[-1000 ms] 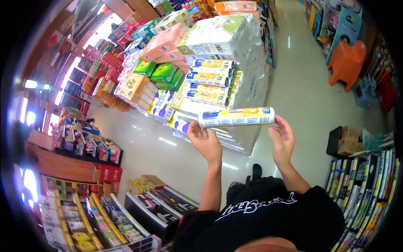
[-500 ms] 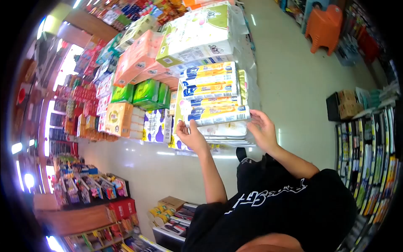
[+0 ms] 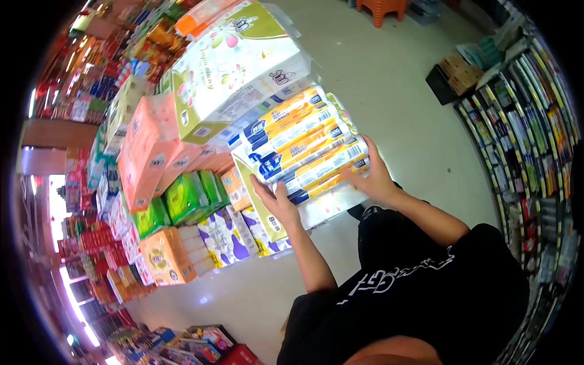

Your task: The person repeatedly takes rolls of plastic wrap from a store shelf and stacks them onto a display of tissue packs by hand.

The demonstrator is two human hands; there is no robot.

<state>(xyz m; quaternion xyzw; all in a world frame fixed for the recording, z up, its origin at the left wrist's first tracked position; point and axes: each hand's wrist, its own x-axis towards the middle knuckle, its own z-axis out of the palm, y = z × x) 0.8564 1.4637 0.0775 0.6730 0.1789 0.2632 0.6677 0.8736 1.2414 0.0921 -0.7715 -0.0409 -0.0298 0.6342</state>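
Note:
Several long rolls in white, orange and blue wrapping lie side by side on top of a stack of packaged tissue. My left hand (image 3: 278, 202) is closed around the left end of the nearest roll (image 3: 325, 172), its thumb pointing up on the wrapper. At the roll's right end, my right hand (image 3: 378, 179) grips with thumb in front and fingers behind. Just beyond lies another roll (image 3: 302, 149), touching it. Beneath them shows a white and olive-green tissue pack (image 3: 331, 205). The undersides of the rolls are hidden.
A large white and green tissue pack (image 3: 234, 67) rises behind the rolls. Left of it are pink packs (image 3: 146, 152), green packs (image 3: 185, 198) and an orange pack (image 3: 165, 255). Shelves of goods (image 3: 517, 134) line the right side, beyond the tiled floor (image 3: 407, 103). An orange stool (image 3: 382, 9) stands far off.
My view has turned and come closer, so the stack appears tilted. Both hands stay at the ends of the nearest roll, which now shows a different side of its wrapper.

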